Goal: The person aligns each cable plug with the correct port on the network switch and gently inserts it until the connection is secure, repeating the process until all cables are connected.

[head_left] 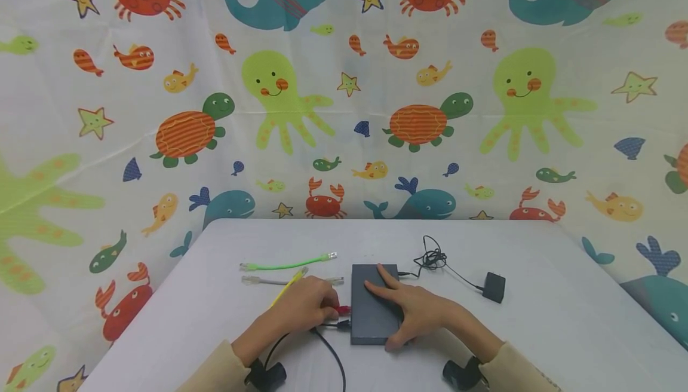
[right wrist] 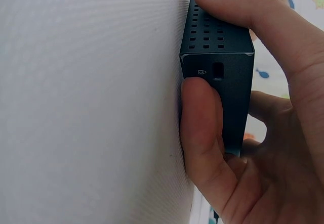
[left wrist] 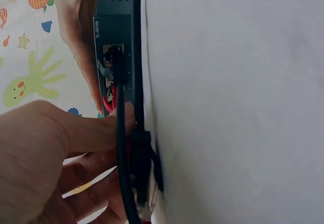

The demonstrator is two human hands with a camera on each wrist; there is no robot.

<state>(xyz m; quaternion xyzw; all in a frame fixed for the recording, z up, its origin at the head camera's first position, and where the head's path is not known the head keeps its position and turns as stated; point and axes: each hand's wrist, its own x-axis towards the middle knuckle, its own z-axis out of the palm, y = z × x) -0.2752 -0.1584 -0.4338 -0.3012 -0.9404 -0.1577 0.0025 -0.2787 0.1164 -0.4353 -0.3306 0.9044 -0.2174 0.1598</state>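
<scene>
A dark blue-grey network switch (head_left: 361, 314) lies flat on the white table. My right hand (head_left: 421, 311) grips it from the right: two fingers spread over its top and the thumb bears on the near end. In the right wrist view another finger (right wrist: 202, 113) curls along the side with the lock slot. At the switch's left side my left hand (head_left: 303, 303) pinches a red Ethernet cable (head_left: 343, 309), its plug end right at the ports. Just nearer to me, a black Ethernet cable (head_left: 344, 325) is plugged into the same side; it crosses the left wrist view in front of the fingers.
Beyond the left hand lie a green cable (head_left: 285, 267), a grey cable (head_left: 260, 281) and a yellow cable (head_left: 290, 286) partly under the hand. A coiled power cord (head_left: 432, 259) runs from the switch's right side to a black adapter (head_left: 494, 287). A patterned curtain (head_left: 333, 195) hangs behind the table.
</scene>
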